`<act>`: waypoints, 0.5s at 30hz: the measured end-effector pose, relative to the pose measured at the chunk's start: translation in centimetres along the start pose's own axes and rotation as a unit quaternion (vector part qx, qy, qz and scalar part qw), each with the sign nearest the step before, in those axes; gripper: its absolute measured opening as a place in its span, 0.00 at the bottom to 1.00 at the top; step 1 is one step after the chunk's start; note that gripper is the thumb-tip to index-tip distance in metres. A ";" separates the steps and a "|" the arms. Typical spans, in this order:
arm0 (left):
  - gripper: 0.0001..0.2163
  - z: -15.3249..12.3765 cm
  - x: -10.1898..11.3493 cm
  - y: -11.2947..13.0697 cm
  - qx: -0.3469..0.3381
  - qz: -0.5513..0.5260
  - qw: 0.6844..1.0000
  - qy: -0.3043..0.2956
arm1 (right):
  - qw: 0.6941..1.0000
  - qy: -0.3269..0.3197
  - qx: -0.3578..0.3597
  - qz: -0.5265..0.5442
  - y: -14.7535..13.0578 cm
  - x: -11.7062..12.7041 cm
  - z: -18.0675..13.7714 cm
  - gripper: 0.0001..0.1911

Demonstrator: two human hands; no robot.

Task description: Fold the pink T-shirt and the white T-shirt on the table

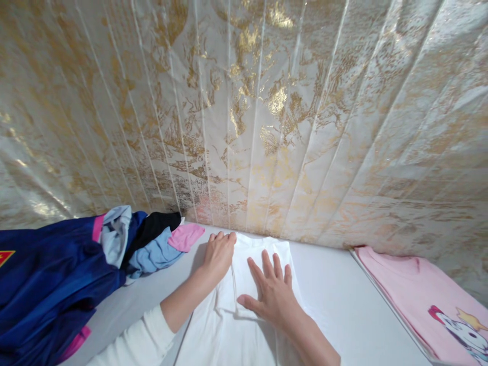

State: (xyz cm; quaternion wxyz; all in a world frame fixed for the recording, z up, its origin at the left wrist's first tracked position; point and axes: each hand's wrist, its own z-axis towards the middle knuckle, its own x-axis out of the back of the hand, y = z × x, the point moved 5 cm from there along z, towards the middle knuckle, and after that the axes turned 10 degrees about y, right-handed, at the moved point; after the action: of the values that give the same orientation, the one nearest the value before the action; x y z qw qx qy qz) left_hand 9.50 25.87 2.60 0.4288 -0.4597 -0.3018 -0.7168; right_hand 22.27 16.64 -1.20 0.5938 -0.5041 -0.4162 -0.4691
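Observation:
A white shirt (244,284) lies in front of me, its neckline at the far end and a folded part lying over its upper half. My left hand (220,254) is closed at the shirt's far left corner, fingers curled over the fabric's edge; the fingertips are hidden. My right hand (269,287) presses flat on the folded part, fingers spread and the thumb pointing left. Below the hands, the rest of the shirt runs toward me and out of view.
To the left lies a heap of clothes with a dark blue garment (49,274), a black one (156,229), a light blue one (158,256) and a pink one (186,236). A folded pink shirt (415,284) with a cartoon print rests at right. Behind stands a gold-patterned curtain (244,127). White sheeting (331,305) covers the surface.

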 end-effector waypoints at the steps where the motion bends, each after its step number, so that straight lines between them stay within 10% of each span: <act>1: 0.15 -0.2 0.2 0.4 -0.002 0.002 1.000 0.010 | 1.000 0.007 0.005 0.002 0.0 -0.2 -0.1 0.47; 15: 0.43 -6.1 -1.0 6.0 -0.122 -0.109 0.974 -0.157 | 0.990 0.077 0.110 0.037 6.5 -0.5 2.8 0.28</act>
State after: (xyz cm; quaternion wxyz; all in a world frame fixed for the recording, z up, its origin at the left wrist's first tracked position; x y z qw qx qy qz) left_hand 12.65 18.49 -0.52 0.2359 -0.5798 -0.3240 -0.7094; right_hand 28.45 19.85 -2.59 0.6927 -0.4135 -0.3993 -0.4355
